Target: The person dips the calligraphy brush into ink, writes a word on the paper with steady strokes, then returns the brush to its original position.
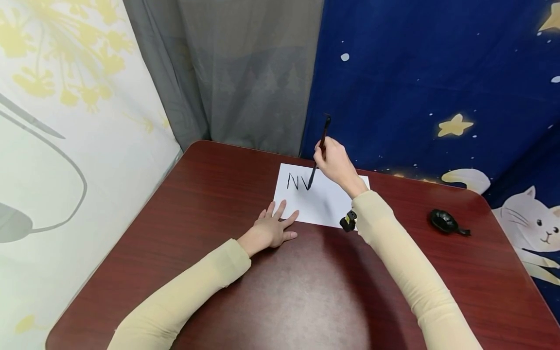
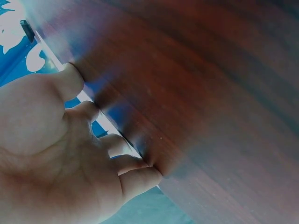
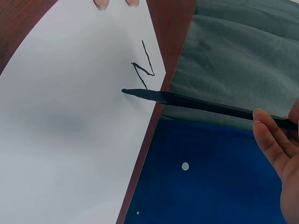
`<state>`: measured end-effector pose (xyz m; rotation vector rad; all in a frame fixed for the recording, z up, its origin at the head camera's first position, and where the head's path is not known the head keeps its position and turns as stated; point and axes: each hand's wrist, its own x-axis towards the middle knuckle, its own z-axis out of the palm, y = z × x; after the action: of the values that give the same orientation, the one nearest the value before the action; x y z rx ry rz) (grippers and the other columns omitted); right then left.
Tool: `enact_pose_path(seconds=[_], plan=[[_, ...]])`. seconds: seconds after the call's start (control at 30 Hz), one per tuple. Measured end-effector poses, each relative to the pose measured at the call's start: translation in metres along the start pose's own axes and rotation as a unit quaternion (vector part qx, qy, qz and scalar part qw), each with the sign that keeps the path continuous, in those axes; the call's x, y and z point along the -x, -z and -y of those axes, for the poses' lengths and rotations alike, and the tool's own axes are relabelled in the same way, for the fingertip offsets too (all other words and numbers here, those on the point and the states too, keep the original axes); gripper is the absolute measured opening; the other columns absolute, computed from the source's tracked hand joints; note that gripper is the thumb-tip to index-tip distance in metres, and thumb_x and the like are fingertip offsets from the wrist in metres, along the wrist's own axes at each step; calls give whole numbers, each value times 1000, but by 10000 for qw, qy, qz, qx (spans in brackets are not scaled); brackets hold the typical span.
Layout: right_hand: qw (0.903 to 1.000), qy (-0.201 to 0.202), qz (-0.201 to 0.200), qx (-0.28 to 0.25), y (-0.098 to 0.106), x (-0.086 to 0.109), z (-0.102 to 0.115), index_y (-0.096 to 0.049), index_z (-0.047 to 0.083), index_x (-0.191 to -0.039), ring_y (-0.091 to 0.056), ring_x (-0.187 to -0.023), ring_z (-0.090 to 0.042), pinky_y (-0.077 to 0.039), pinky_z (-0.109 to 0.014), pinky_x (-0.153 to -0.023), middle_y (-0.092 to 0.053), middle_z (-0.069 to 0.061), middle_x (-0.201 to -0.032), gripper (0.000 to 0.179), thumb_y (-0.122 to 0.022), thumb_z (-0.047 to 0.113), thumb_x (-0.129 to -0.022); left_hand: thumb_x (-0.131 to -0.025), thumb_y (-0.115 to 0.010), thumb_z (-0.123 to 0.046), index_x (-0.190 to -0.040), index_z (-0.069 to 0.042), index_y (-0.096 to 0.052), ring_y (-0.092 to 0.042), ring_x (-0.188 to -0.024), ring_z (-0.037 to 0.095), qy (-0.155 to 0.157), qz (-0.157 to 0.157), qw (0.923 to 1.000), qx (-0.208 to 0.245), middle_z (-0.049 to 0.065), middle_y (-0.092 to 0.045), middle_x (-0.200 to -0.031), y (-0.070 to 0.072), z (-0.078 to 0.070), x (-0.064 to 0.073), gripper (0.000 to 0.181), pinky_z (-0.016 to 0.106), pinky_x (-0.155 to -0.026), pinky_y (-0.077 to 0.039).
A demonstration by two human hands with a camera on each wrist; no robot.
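A white sheet of paper [image 1: 323, 206] lies on the dark red table near its far edge. Black strokes on its left side form an N and a V-like mark. My right hand [image 1: 334, 160] holds a dark writing brush [image 1: 324, 134] high on its handle, tip down at the foot of the second mark. In the right wrist view the brush [image 3: 205, 106] crosses the sheet's edge and its black tip meets the paper. With fingers spread, my left hand [image 1: 273, 228] rests at the paper's lower left corner, fingertips over the edge. The left wrist view shows its palm [image 2: 70, 154] from below.
A small black dish with a short handle [image 1: 444, 221] sits at the right of the table [image 1: 280, 301]. Behind the far edge hang a grey curtain [image 1: 258, 73] and a blue curtain [image 1: 393, 87] with stars. A patterned white wall covering [image 1: 87, 160] borders the left.
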<state>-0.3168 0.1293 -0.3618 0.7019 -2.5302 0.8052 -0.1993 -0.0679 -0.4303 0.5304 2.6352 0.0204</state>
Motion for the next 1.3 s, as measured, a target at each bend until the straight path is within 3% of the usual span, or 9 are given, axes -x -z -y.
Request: enact_pose_path(seconds=[1.3], plan=[[9999,-103,-50,35,-2,4,-7,-60,-5,-105,-56,-80,-28,-52,-39,-70,-59,-18,-94,20,-46,10,-105,-106,-33,-56,-163,-36,-10,3,-154,33,-14,20,10000,3,6,5,-170,0,0,-2,65,45,-123,-13]])
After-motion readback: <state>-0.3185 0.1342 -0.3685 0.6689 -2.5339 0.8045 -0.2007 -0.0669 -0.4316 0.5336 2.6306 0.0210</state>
